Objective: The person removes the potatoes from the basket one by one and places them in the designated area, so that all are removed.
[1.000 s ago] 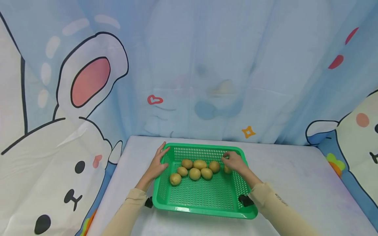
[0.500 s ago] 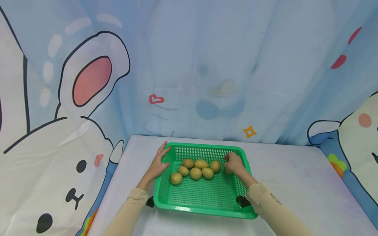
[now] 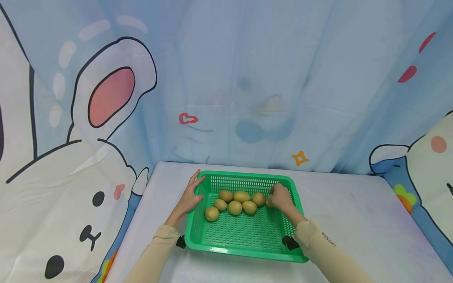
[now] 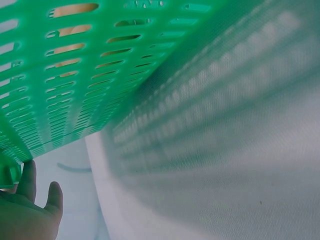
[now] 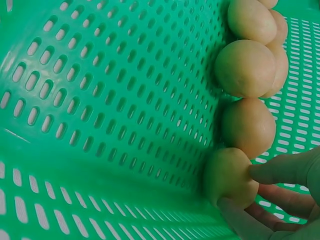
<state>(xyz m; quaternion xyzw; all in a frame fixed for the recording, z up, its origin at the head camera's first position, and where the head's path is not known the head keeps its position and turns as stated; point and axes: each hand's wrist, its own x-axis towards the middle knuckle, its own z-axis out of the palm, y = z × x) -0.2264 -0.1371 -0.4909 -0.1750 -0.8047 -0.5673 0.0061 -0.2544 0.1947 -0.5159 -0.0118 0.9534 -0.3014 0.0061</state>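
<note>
A green plastic basket (image 3: 247,236) holds several yellowish potatoes (image 3: 235,208), most of them in two rows toward its far side. Inside the right end, my right hand (image 3: 282,197) pinches the rightmost potato (image 5: 227,177) between thumb and fingers. That potato sits close against the neighbouring potato (image 5: 248,127) in the right wrist view. My left hand (image 3: 188,199) lies at the basket's left rim with fingers spread and fairly straight. From the left wrist view, a fingertip of the left hand (image 4: 30,212) meets the green rim, and the slotted side wall (image 4: 75,85) fills the upper left.
A pale cloth covers the table (image 3: 347,220) under the basket. Behind it hangs a blue curtain (image 3: 233,70) printed with cartoon rabbits. A black strap piece (image 3: 291,242) is at the right wrist and another black piece (image 3: 181,241) at the left.
My right hand has lowered onto the rightmost potato, taken hold of it and shifted it slightly left toward the others. The left hand stays at the rim.
</note>
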